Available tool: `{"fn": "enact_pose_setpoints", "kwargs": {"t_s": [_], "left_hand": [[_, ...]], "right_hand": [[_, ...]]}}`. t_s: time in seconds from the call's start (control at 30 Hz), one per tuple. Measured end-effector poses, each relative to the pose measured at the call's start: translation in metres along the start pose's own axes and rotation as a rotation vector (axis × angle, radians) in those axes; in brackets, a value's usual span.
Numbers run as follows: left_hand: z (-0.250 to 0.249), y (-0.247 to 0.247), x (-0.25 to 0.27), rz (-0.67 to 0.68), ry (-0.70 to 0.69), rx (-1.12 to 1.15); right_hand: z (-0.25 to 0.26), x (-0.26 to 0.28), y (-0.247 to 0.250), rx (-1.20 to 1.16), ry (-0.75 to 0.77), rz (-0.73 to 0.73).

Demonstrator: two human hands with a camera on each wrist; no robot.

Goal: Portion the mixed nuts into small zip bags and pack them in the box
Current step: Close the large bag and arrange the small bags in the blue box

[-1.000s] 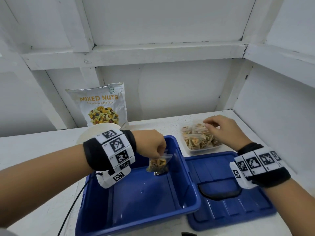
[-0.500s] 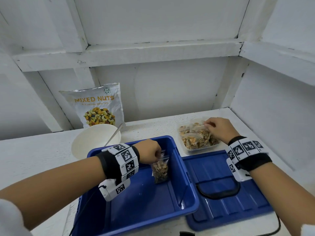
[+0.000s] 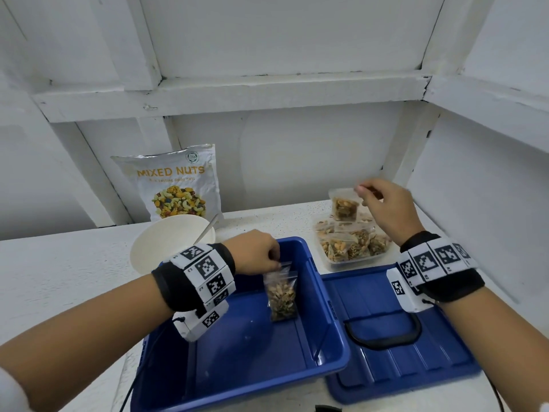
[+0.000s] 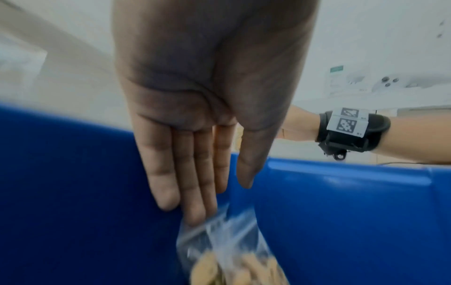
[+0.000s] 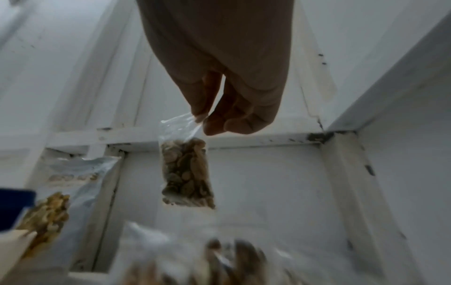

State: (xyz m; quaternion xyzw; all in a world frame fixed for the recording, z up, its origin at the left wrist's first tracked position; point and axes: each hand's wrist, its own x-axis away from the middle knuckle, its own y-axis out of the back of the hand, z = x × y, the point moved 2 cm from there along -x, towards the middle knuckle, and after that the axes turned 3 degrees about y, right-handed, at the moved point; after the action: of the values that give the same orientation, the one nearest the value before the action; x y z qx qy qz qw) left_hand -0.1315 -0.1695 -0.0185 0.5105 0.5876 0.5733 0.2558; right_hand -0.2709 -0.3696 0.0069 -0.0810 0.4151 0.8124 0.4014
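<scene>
Standing against the white back wall: foil pouch [image 3: 173, 185] reading "MIXED NUTS", with smaller print beneath too blurred for reading. Resting on the white speckled surface [image 3: 68, 263]: white bowl [image 3: 166, 248], blue box [image 3: 323, 346], blue lid [image 3: 416, 367], clear tray [image 3: 356, 263] of filled bags. Left hand [image 3: 257, 252] pinching a nut-filled zip bag [image 3: 281, 295], hanging inside the box. Right hand [image 3: 386, 206] pinching a second zip bag [image 3: 344, 206], hanging above the tray. White-painted framing enclosing the corner.

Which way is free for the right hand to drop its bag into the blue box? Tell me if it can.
Probably yes. The right hand pinches a zip bag above the clear tray; the blue box is open, and the left hand with its own bag fills only the far part.
</scene>
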Motion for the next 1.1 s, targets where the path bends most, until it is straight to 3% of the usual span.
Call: {"fn": "enact_pose_setpoints", "kwargs": {"t_s": [0.1, 0.23, 0.33, 0.53, 0.8, 1.1], "left_hand": [[-0.003, 0.028, 0.011, -0.227, -0.027, 0.093], [-0.014, 0.06, 0.028, -0.541, -0.122, 0.451], [-0.025, 0.07, 0.04, -0.668, -0.18, 0.621], [-0.028, 0.066, 0.057, -0.728, -0.261, 0.745], [-0.022, 0.056, 0.063, -0.802, -0.211, 0.746], [-0.021, 0.053, 0.07, -0.698, -0.243, 0.81]], "right_hand": [[0.034, 0.002, 0.006, -0.056, 0.094, -0.006], [0.071, 0.013, 0.007, -0.211, 0.134, 0.05], [0.088, 0.022, 0.004, -0.313, 0.138, 0.097], [0.102, 0.035, 0.005, -0.425, 0.149, 0.122], [0.104, 0.051, -0.001, -0.448, 0.089, 0.209], [0.109, 0.057, 0.001, -0.406, 0.117, 0.124]]}}
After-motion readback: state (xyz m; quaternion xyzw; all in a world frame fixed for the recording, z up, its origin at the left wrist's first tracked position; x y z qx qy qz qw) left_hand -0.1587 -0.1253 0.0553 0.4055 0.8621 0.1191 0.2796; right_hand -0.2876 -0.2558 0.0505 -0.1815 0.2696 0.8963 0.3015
